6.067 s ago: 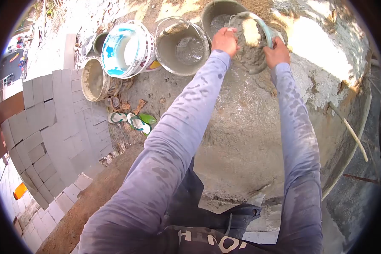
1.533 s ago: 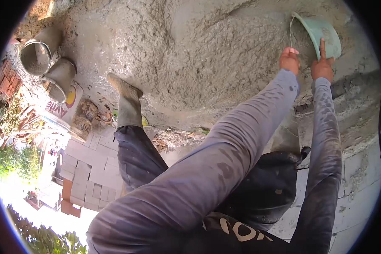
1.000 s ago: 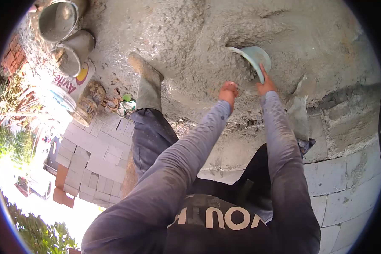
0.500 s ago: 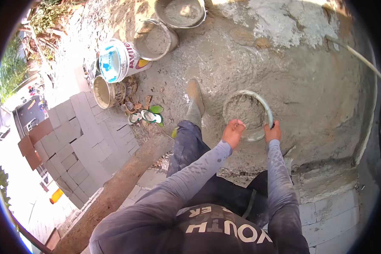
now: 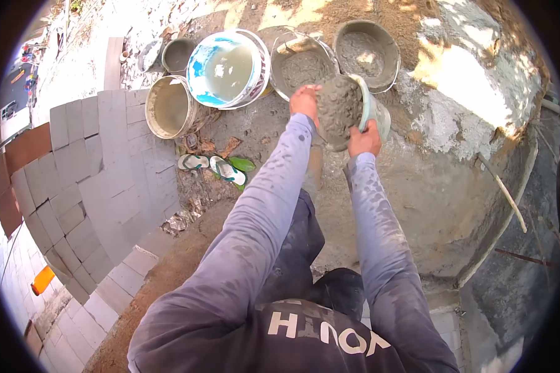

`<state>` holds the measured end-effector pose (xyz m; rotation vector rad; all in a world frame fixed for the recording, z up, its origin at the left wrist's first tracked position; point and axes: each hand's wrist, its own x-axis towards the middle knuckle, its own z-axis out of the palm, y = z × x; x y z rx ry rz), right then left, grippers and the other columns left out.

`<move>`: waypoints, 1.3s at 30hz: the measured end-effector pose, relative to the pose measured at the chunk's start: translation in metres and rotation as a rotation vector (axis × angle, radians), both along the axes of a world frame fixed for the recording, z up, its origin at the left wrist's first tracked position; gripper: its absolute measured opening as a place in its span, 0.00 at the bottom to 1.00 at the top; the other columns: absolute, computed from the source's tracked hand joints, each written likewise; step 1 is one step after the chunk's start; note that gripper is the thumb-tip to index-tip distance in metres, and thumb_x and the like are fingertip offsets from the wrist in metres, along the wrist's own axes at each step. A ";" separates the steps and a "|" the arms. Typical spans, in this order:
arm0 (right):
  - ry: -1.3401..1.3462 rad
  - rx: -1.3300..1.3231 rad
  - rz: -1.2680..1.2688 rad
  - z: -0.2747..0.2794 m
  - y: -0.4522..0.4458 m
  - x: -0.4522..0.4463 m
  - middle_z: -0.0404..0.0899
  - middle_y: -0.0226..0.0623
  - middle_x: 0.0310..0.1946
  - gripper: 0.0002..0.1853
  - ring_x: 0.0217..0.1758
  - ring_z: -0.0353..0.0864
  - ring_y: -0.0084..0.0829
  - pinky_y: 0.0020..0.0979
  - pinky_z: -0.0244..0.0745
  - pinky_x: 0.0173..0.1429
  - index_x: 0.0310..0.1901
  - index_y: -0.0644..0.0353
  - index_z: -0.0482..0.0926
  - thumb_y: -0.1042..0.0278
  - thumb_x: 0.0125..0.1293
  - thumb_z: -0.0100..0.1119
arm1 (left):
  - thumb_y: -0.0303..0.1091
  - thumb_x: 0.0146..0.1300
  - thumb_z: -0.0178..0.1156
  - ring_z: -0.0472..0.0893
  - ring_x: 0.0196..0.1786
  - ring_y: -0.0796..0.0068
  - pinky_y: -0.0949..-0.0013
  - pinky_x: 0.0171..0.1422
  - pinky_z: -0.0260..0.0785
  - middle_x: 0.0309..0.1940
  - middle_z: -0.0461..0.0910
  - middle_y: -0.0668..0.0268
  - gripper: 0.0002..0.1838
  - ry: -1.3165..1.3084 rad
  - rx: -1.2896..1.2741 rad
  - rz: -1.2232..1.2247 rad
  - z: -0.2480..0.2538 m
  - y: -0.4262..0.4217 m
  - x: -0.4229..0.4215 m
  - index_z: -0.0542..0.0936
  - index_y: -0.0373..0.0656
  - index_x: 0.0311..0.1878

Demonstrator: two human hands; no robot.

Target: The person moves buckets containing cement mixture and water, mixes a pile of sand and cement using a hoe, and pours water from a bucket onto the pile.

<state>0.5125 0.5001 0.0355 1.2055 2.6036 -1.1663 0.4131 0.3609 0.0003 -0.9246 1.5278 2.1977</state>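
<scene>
A pale bucket full of thick wet mortar is held out in front of me, tilted so that the mortar bulges at its mouth. My right hand is closed on its near rim. At the mortar's left side is my left hand, its fingers curled in; the bucket's handle is hard to make out there. Just beyond stand two mortar-smeared buckets, a left one and a right one, both with grey mix inside.
A white and blue paint bucket of cloudy water and a dirty bucket stand to the left. Flip-flops lie near stacked grey blocks. A stick lies at right, by a low edge.
The bucket of mortar has been lifted from the ground and carried forward to the other buckets, now tilted. Both hands moved with it. My view has shifted forward.
</scene>
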 end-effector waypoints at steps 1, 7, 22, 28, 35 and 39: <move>-0.013 0.022 0.020 0.002 -0.013 -0.022 0.71 0.44 0.21 0.14 0.27 0.73 0.49 0.44 0.69 0.37 0.30 0.60 0.67 0.65 0.50 0.63 | 0.31 0.65 0.55 0.64 0.22 0.82 0.77 0.28 0.57 0.36 0.82 0.69 0.08 -0.046 0.021 0.062 -0.007 -0.019 -0.024 0.77 0.40 0.44; -0.024 -0.016 0.125 0.022 -0.048 -0.105 0.74 0.47 0.25 0.13 0.32 0.75 0.50 0.46 0.70 0.40 0.32 0.61 0.67 0.68 0.51 0.62 | 0.33 0.65 0.55 0.59 0.22 0.80 0.73 0.31 0.54 0.17 0.60 0.76 0.09 -0.039 0.245 0.200 -0.028 -0.077 -0.081 0.79 0.38 0.42; 0.093 -0.053 0.124 0.033 -0.046 -0.110 0.69 0.42 0.22 0.13 0.29 0.73 0.41 0.39 0.68 0.36 0.28 0.62 0.66 0.69 0.52 0.63 | 0.33 0.61 0.60 0.60 0.23 0.80 0.71 0.35 0.56 0.16 0.59 0.77 0.09 0.032 0.235 0.145 0.005 -0.056 -0.092 0.78 0.40 0.42; 0.047 0.059 0.329 0.037 -0.096 -0.128 0.72 0.44 0.33 0.13 0.36 0.76 0.51 0.47 0.70 0.39 0.39 0.57 0.70 0.68 0.56 0.63 | 0.34 0.59 0.63 0.62 0.23 0.81 0.70 0.35 0.58 0.18 0.64 0.76 0.09 -0.073 0.303 0.326 -0.048 -0.113 -0.083 0.78 0.43 0.40; -0.005 -0.176 -0.159 -0.004 -0.022 -0.090 0.73 0.42 0.24 0.14 0.29 0.74 0.44 0.41 0.70 0.38 0.31 0.61 0.68 0.66 0.50 0.64 | 0.31 0.61 0.63 0.64 0.22 0.84 0.75 0.29 0.57 0.21 0.71 0.74 0.05 0.118 0.031 -0.063 0.024 -0.026 -0.082 0.78 0.42 0.37; -0.100 -0.317 -0.319 -0.013 0.005 0.002 0.73 0.40 0.25 0.18 0.29 0.72 0.35 0.37 0.70 0.37 0.34 0.63 0.70 0.62 0.48 0.67 | 0.36 0.63 0.64 0.64 0.28 0.88 0.78 0.33 0.56 0.25 0.72 0.77 0.09 0.174 -0.326 -0.268 0.060 0.035 0.005 0.78 0.42 0.40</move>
